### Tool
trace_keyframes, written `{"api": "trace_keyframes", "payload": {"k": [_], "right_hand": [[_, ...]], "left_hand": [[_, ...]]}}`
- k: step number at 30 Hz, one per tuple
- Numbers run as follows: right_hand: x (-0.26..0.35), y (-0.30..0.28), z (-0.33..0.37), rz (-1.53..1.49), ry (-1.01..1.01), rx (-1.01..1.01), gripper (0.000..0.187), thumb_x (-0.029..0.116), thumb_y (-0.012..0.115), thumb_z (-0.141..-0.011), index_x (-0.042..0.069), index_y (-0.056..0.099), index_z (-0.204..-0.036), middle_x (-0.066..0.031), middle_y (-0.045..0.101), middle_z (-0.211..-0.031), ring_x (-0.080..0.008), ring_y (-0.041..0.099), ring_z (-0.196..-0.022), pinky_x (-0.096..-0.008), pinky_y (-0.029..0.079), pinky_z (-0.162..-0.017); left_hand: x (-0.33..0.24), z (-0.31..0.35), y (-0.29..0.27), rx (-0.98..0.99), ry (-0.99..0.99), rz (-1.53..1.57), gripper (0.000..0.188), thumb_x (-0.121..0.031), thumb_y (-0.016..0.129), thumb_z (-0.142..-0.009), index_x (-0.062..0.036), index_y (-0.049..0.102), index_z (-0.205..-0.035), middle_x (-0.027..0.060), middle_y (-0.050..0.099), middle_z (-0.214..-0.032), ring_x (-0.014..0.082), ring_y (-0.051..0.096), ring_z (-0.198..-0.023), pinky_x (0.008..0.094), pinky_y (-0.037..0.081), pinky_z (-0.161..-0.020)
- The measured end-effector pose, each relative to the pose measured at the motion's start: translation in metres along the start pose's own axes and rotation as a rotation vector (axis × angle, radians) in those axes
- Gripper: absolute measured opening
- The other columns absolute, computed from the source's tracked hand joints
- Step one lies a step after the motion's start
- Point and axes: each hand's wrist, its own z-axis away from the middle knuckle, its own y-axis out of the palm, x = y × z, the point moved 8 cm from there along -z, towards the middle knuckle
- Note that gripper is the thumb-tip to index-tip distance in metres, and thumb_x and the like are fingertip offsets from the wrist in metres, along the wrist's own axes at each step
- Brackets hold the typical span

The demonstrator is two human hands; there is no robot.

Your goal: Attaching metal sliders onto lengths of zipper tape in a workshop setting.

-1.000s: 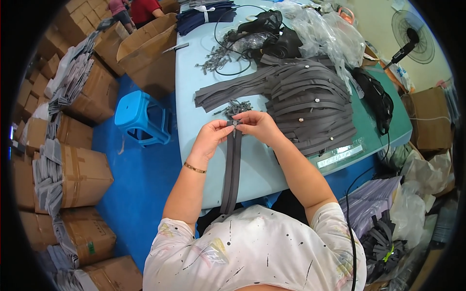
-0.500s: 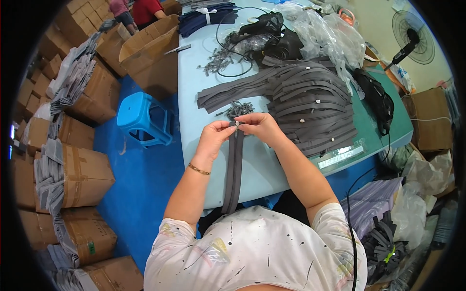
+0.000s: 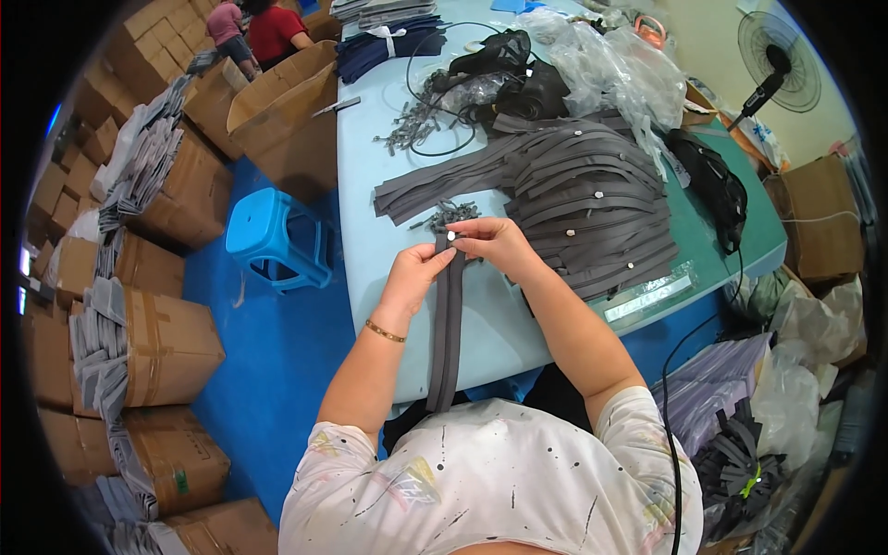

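A long dark-grey zipper (image 3: pixel 447 333) hangs over the table's near edge, its far end pinched between both hands. My left hand (image 3: pixel 416 276) grips the strip from the left, with thumb and fingers pressed together. From the right, my right hand (image 3: pixel 497 248) pinches the same end, close to a small whitish piece (image 3: pixel 450 237) there. Whether that piece is a slider, I cannot tell. Just beyond my fingertips lies a small heap of grey zipper sliders (image 3: pixel 446 214). A big layered pile of grey zippers (image 3: pixel 592 208) spreads to the right, with several small white pieces on it.
More small grey parts (image 3: pixel 404 129), black bags (image 3: pixel 523 79) and clear plastic bags (image 3: pixel 615 69) lie on the table's far part. A blue stool (image 3: pixel 268 236) stands left of the table. Filled cartons (image 3: pixel 171 347) line the left side. Two people (image 3: pixel 273 37) are at far left.
My left hand has slid slightly nearer along the zipper. My right hand stays at its far end, and the whitish piece shows more plainly. The whole view has shifted a little.
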Motion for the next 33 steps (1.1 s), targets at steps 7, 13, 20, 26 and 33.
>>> {"api": "trace_keyframes", "payload": {"k": [7,13,20,26,33], "right_hand": [[0.002,-0.001,-0.001,0.116,-0.065,-0.015,0.025,0.004,0.065,-0.080,0.005,0.066,-0.105,0.0028,0.063,-0.081,-0.0019,0.052,-0.072,-0.0177,0.043,-0.063],[0.007,0.003,0.003,0.120,-0.076,-0.027,0.026,0.005,0.066,-0.079,0.009,0.067,-0.105,0.0029,0.063,-0.084,-0.0030,0.054,-0.075,-0.0182,0.044,-0.065],[0.008,0.004,0.003,0.079,-0.125,-0.009,0.024,0.005,0.066,-0.080,0.009,0.068,-0.104,0.0009,0.061,-0.086,-0.0052,0.054,-0.079,-0.0197,0.043,-0.069],[0.007,0.004,0.001,0.144,-0.235,-0.009,0.021,0.004,0.065,-0.080,0.007,0.068,-0.101,0.0001,0.063,-0.087,-0.0061,0.058,-0.078,-0.0194,0.046,-0.069],[0.009,0.003,0.001,0.068,-0.164,-0.012,0.020,0.007,0.066,-0.081,0.006,0.067,-0.101,0.0009,0.062,-0.084,-0.0044,0.054,-0.075,-0.0191,0.044,-0.065]], "left_hand": [[-0.004,0.001,0.002,-0.018,0.030,-0.027,0.016,-0.014,0.061,-0.086,0.0022,0.064,-0.088,0.0007,0.062,-0.079,0.0037,0.050,-0.067,0.0192,0.040,-0.059],[0.001,-0.002,0.000,-0.043,0.084,0.010,0.016,-0.014,0.058,-0.088,0.0013,0.062,-0.086,-0.0003,0.060,-0.077,0.0031,0.048,-0.066,0.0191,0.040,-0.058],[0.001,-0.002,0.001,-0.037,0.097,0.056,0.015,-0.012,0.056,-0.089,0.0011,0.061,-0.086,-0.0010,0.059,-0.076,0.0027,0.048,-0.066,0.0185,0.039,-0.057],[0.001,-0.002,0.000,-0.019,0.122,0.034,0.014,-0.011,0.055,-0.089,0.0014,0.061,-0.087,-0.0013,0.059,-0.077,0.0031,0.048,-0.066,0.0188,0.039,-0.057],[-0.010,0.002,0.001,-0.072,0.213,-0.204,0.016,-0.013,0.055,-0.090,0.0011,0.061,-0.085,-0.0022,0.056,-0.071,0.0038,0.044,-0.064,0.0205,0.038,-0.055]]}}
